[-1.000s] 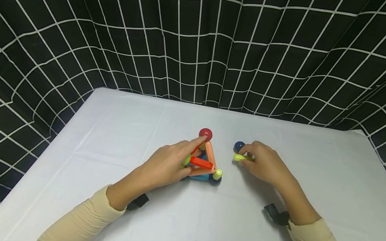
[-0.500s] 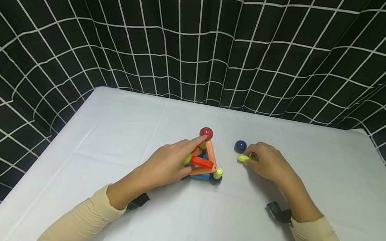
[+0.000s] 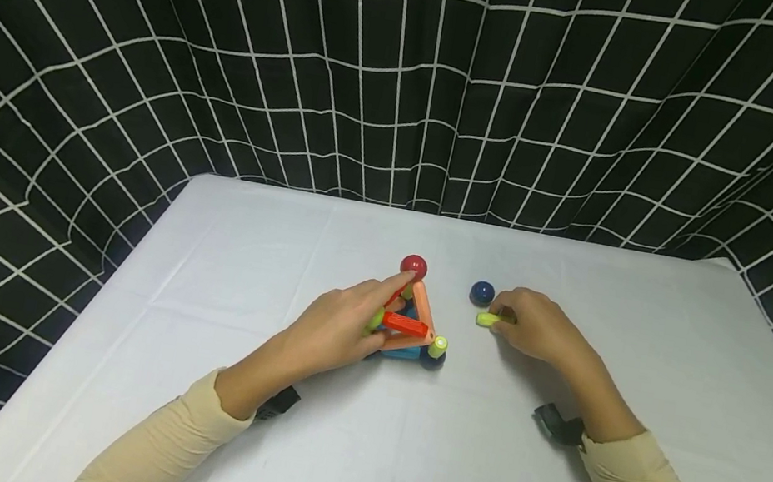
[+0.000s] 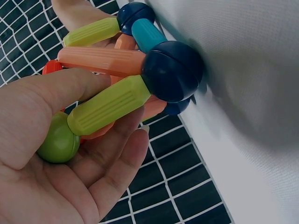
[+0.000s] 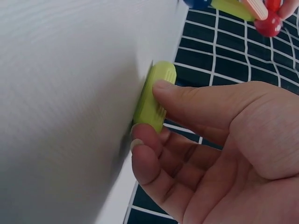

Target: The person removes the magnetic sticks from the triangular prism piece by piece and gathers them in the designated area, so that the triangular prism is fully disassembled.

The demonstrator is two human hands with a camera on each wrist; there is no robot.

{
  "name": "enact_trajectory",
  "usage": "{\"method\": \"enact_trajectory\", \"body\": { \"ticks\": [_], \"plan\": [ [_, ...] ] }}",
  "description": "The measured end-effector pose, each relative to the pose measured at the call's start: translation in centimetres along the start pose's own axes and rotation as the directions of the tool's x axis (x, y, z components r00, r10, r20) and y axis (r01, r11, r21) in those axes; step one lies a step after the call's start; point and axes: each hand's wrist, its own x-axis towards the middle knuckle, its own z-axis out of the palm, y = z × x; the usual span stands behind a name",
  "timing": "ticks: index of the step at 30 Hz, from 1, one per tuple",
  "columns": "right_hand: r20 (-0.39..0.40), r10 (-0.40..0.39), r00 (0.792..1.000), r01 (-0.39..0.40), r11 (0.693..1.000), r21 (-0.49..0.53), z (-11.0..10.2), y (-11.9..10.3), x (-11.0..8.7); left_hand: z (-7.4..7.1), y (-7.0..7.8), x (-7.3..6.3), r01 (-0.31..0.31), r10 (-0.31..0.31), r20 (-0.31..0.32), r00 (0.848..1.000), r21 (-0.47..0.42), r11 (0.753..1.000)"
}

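Note:
My left hand (image 3: 335,326) grips a frame built of magnetic rods and balls, standing on the table. In the left wrist view, a green ball (image 4: 58,138) lies against the palm, the thumb is over an orange rod (image 4: 103,60), and a dark blue ball (image 4: 173,71) sits at the table. A red ball (image 3: 414,267) tops the far corner at the index fingertip. Part of the frame is hidden behind the hand. To the right, my right hand (image 3: 533,323) pinches a loose yellow-green magnetic rod (image 5: 156,95) between thumb and fingers, close over the cloth.
A loose dark blue ball (image 3: 482,293) lies just beyond the right fingertips. White cloth covers the table (image 3: 459,455). Behind it and at both sides hangs a black curtain (image 3: 410,93) with a white grid. Dark wrist-camera mounts (image 3: 558,427) stick out below the wrists.
My right hand has shifted slightly right with the yellow-green rod, drawing away from the loose blue ball, which shows more fully. The left hand keeps its grip on the frame.

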Motion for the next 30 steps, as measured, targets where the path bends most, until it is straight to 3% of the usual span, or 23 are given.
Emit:
{"method": "enact_trajectory", "body": {
  "ticks": [30],
  "plan": [
    [-0.04, 0.021, 0.999, -0.02, 1.0, 0.02, -0.5, -0.18, -0.26, 0.12, 0.03, -0.18, -0.014, 0.013, -0.033, 0.999, -0.031, 0.999]
  ]
}}
